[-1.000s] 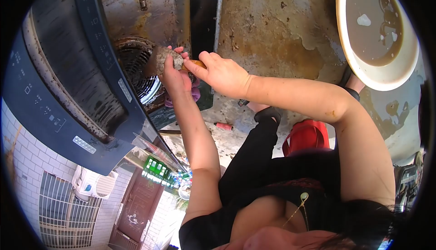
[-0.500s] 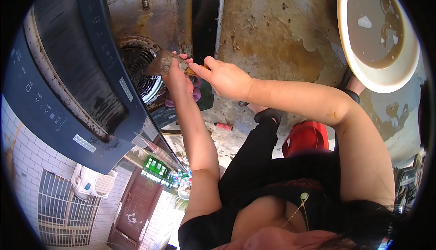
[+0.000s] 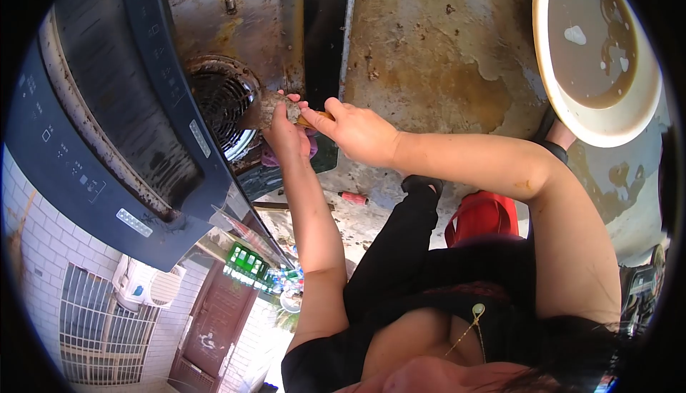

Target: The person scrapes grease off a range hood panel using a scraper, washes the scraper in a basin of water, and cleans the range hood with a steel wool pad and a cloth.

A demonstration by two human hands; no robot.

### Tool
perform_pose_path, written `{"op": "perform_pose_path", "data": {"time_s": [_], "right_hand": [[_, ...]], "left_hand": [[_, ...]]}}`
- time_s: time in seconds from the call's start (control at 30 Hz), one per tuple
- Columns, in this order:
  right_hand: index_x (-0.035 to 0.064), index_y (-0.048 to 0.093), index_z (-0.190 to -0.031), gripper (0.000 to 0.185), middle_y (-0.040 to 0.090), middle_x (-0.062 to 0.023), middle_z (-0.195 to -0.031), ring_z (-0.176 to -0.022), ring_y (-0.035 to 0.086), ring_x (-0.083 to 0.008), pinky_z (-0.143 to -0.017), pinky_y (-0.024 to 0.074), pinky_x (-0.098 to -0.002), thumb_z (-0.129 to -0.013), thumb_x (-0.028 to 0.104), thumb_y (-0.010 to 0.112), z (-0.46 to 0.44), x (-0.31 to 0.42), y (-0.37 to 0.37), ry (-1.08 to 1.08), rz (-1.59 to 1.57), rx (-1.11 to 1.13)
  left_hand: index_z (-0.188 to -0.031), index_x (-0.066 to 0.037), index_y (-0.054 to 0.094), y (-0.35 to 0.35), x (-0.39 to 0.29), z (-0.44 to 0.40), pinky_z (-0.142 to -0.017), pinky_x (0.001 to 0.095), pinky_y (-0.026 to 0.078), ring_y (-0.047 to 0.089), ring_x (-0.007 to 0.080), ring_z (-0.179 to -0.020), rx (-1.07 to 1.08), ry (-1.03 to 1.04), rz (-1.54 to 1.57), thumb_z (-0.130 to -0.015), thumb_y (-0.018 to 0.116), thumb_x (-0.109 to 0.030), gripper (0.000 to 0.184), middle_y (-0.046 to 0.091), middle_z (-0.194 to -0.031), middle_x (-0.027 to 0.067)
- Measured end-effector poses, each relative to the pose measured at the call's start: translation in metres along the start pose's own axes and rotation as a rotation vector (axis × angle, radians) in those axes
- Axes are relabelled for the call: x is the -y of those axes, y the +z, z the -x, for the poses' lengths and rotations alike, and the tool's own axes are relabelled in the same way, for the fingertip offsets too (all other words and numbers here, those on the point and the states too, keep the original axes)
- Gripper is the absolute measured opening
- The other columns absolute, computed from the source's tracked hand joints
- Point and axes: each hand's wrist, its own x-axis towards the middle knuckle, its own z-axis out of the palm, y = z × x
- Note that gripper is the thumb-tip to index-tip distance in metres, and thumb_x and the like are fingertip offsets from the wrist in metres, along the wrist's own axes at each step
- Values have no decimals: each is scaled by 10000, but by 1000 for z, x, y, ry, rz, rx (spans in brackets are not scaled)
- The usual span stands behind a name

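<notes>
My right hand point(image 3: 357, 130) is closed around the wooden handle of a scraper point(image 3: 255, 116) with a wide, dirty blade. My left hand point(image 3: 288, 132) grips the scraper near the base of its blade, thumb lying along the top and fingertips showing at the far side. Greyish grime covers the blade by the thumb. Just beyond the blade is the round, greasy fan grille point(image 3: 214, 103) of a range hood point(image 3: 261, 7), its metal inside stained brown. A purple cloth point(image 3: 269, 156) shows beneath my left wrist, partly hidden.
A white basin point(image 3: 607, 130) of murky brown water stands at the upper right. Wet, stained concrete floor point(image 3: 429, 43) lies between it and the hood. A red plastic object point(image 3: 486, 218) is by my legs, and a small red cylinder point(image 3: 353, 198) lies on the ground. Dark glass panels point(image 3: 78, 143) rise at left.
Both hands and the scraper have shifted slightly right, back from the grille. The blade has turned and shows less of its face. My left fingers sit further over the blade.
</notes>
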Motion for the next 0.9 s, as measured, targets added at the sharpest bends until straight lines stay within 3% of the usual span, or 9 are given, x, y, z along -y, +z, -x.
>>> {"op": "perform_pose_path", "data": {"time_s": [0.07,0.2,0.33,0.77,0.9], "right_hand": [[86,334,-1303,647,427,-153,-917,-807,545,-313,-657,483,-383,-691,-23,513,-2,4,-5,5,-3,-45],[88,331,-1307,647,422,-153,-915,-809,535,-312,-655,476,-381,-695,-21,510,-12,4,-11,24,-3,-90],[94,332,-1311,637,428,-142,-897,-786,536,-310,-658,468,-383,-707,-12,507,-11,-2,-5,22,-40,-71],[83,351,-1271,582,441,-165,-913,-786,564,-334,-669,475,-401,-717,3,510,0,-5,14,55,-75,33],[122,310,-1330,642,411,-145,-884,-775,528,-314,-659,464,-385,-730,1,501,-2,0,6,44,-50,-29]], "left_hand": [[-1012,-4,501,15,-14,3,-630,312,486,565,201,-672,10,73,-35,-844,399,-31,198,584,-799,118],[-1011,14,506,25,-24,-5,-634,305,489,570,202,-675,54,148,-79,-843,406,-30,201,592,-806,124],[-1010,-24,498,23,-21,-5,-611,309,475,559,196,-631,27,98,-125,-838,413,-41,193,585,-779,108],[-1010,-9,499,-1,3,-6,-630,311,475,567,204,-648,-18,66,-154,-831,407,-27,202,594,-797,122],[-1024,-24,485,2,-3,-4,-622,315,469,563,198,-654,41,119,-109,-833,398,-37,211,585,-803,114]]}}
